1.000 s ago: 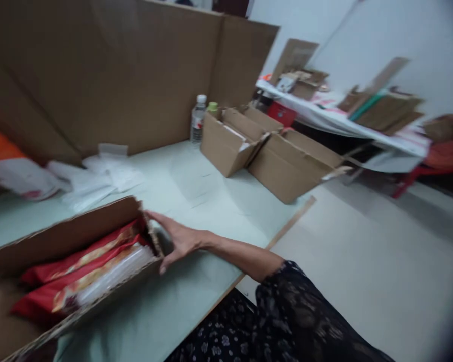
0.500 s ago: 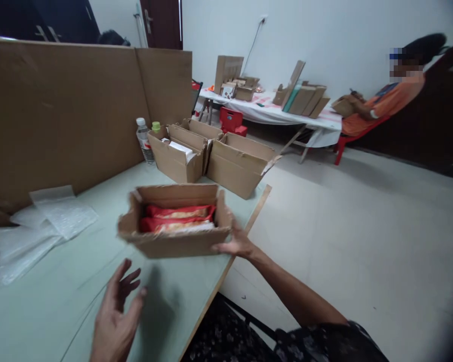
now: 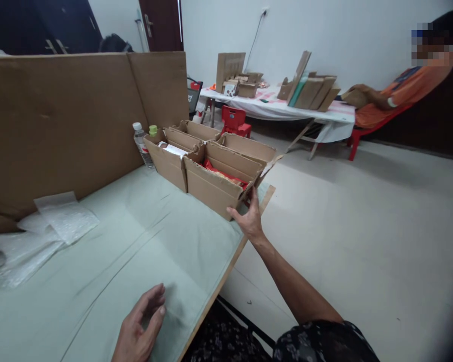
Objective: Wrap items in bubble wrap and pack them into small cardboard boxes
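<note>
My right hand (image 3: 250,216) grips the near right corner of a cardboard box (image 3: 211,193), thumb on its front face and fingers round its end. Red packets (image 3: 226,174) show inside. This box stands on the table against a second cardboard box (image 3: 168,163) on its left, which has something white in it, and other cardboard boxes (image 3: 245,143) right behind. My left hand (image 3: 141,322) hovers over the near part of the table, fingers curved and thumb apart, holding nothing.
A green cloth covers the table (image 3: 121,241), whose wooden edge (image 3: 226,271) runs along the right. Clear plastic wrap (image 3: 64,221) lies left, before a tall cardboard panel (image 3: 60,136). A water bottle (image 3: 141,146) stands by the boxes. A person (image 3: 403,90) sits at a far table (image 3: 272,113).
The box with red packets has gone from mid-air to the far right of the table, turned alongside the others. My right hand moved with it; my left hand shifted right and lower.
</note>
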Motion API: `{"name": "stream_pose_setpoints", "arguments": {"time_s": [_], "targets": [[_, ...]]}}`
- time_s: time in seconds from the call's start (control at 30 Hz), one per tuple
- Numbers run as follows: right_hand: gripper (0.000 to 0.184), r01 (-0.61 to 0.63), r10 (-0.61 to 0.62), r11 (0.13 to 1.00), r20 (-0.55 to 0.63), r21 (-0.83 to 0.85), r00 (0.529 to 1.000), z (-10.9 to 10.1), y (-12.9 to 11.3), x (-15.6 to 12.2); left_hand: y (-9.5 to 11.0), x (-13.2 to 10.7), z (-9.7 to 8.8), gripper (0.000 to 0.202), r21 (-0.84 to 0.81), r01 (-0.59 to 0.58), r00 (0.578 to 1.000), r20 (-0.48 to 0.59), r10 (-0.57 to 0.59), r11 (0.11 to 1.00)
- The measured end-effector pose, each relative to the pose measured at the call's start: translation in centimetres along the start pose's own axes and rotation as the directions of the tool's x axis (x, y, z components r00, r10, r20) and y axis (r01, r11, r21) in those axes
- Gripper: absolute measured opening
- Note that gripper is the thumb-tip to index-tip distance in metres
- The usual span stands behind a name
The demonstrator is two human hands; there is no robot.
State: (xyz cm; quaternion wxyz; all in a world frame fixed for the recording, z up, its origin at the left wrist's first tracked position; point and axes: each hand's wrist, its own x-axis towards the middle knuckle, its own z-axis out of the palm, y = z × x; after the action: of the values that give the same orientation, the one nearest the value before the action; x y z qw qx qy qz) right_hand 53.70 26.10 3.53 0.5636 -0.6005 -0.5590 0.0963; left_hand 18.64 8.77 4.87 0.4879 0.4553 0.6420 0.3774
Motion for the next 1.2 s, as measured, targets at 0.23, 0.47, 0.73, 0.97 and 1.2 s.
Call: {"name": "stream_pose_setpoints", "arguments": {"time_s": [0.23, 0.47, 0.73, 0.97, 1.2], "targets": [[0.053, -0.169, 0.176, 0.982, 0.082, -0.08, 0.981, -2.6, -0.1, -6.3, -0.6, -0.3, -1.3, 0.053, 0.009, -0.018, 0.995, 0.1, 0.017, 1.0], [0.029, 0.273, -0.221, 0.962, 0.569, -0.006, 0.792, 2.8, -4.3, -9.2, 0.2, -1.2, -1.8, 0.042, 0.01, -0.102, 0.992, 0.077, 0.101, 0.995], [0.054, 0.598, -0.564, 0.644, 0.824, 0.477, -0.05, 15.3, -17.0, -17.0, -1.8, -4.7, -11.8, 0.042, 0.133, -0.072, 0.952, -0.286, 0.108, 0.988], [0.052, 0.499, -0.725, 0.5, 0.657, 0.708, -0.207, 17.2, -18.8, -20.8, -2.8, -13.7, -33.8, 0.04, 0.6, 0.308, 0.271, -0.799, 0.536, 0.738], [0.041, 0.47, -0.805, 0.493, 0.589, 0.732, -0.074, 18.4, -17.5, -20.3, -2.8, -20.2, -45.9, 0.05, 0.435, 0.68, 0.021, -0.816, 0.578, 0.59]]}}
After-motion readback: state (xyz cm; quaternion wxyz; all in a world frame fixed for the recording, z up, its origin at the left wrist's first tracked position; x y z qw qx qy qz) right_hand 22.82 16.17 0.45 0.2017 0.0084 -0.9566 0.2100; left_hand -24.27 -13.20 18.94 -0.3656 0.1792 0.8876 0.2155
